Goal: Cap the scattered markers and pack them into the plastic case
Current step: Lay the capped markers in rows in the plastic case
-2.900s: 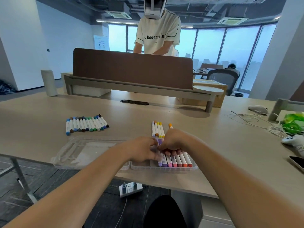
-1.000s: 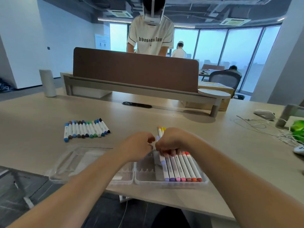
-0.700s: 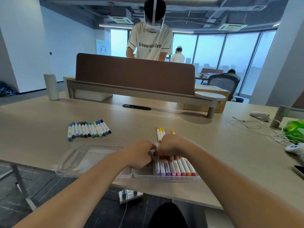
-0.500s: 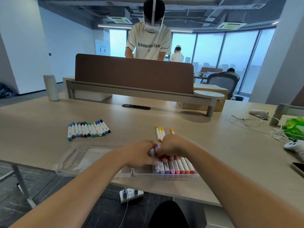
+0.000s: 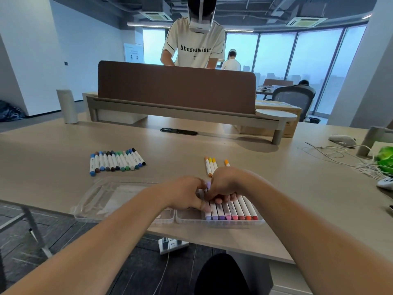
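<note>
Both hands meet over the open clear plastic marker case [image 5: 234,224] at the near edge of the pale wood table [image 5: 53,158].

L hand [image 5: 186,195]: fingers curled, thumb down by the case's row, gripping a white marker w/ pale purple cap [image 5: 207,186]. R hand [image 5: 225,184]: fisted, knuckles up, gripping the same marker from the other side. Marker sits between the two fists, cap end poking up; the rest is hidden, so can't tell if the cap is fully seated.

Case: R half is the slotted tray, L half the flat clear lid [image 5: 110,195] lying open on the table. In the tray, a row of white markers w/ purple, pink, red and orange caps [image 5: 232,212], side by side, filling its R part; the far ends are under the R hand.

Loose on the table:
- row of blue, brown, green and black capped markers [image 5: 117,160], far L, well apart from the case
- three yellow/orange capped markers [image 5: 210,166] just beyond the R hand
- one orange capped marker [image 5: 227,162] beside them, partly hidden by the R hand

Bkgd: brown desk divider panel [image 5: 176,88]; person in white printed tee [image 5: 194,50] standing behind it, wearing a headset. White cables [image 5: 340,158] on the far R of the table.
</note>
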### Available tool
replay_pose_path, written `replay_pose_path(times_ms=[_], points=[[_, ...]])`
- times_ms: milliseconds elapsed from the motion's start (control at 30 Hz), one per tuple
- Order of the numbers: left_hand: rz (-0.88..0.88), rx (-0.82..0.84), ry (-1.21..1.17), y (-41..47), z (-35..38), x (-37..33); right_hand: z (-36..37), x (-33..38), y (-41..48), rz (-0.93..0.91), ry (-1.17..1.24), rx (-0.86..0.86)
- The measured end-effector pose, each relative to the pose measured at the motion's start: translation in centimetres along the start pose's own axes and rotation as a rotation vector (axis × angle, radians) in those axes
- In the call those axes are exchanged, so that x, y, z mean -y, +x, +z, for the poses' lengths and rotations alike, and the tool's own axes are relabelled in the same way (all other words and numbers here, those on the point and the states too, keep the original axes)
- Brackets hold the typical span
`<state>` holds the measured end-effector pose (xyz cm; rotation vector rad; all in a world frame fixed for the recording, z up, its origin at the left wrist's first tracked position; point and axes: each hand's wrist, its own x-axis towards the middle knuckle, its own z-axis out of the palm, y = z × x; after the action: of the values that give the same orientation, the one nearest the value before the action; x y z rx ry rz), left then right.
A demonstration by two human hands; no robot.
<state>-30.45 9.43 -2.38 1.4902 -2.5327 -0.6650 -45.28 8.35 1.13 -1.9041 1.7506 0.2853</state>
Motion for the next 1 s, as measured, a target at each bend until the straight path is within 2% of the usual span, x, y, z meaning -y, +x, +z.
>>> replay_pose_path(times_ms=[100,167,333,533,867,1000], points=[[-0.024,0.036,-0.099,0.1,-1.0,0.0,-0.4,-0.4,0.4,-0.017,0.062,-0.010],[-0.035,-0.026,-0.066,0.4,-2.0,0.1,-0.7,-0.8,1.0,-0.014,0.105,-0.059],[-0.095,-0.279,-0.178,2.8,-3.5,1.5,-1.7,-1.1,4.1,0.019,0.180,-0.319],[-0.123,-0.347,-0.350,5.7,-4.1,2.6,-3.1,-0.8,9.9,0.107,0.138,-0.533],[-0.118,-0.356,-0.364,7.3,-3.8,3.9,-3.8,0.7,12.9,0.146,-0.120,-0.460],[-0.129,-0.372,-0.345,6.6,-3.7,4.1,-3.7,1.1,12.6,0.134,-0.088,-0.476]])
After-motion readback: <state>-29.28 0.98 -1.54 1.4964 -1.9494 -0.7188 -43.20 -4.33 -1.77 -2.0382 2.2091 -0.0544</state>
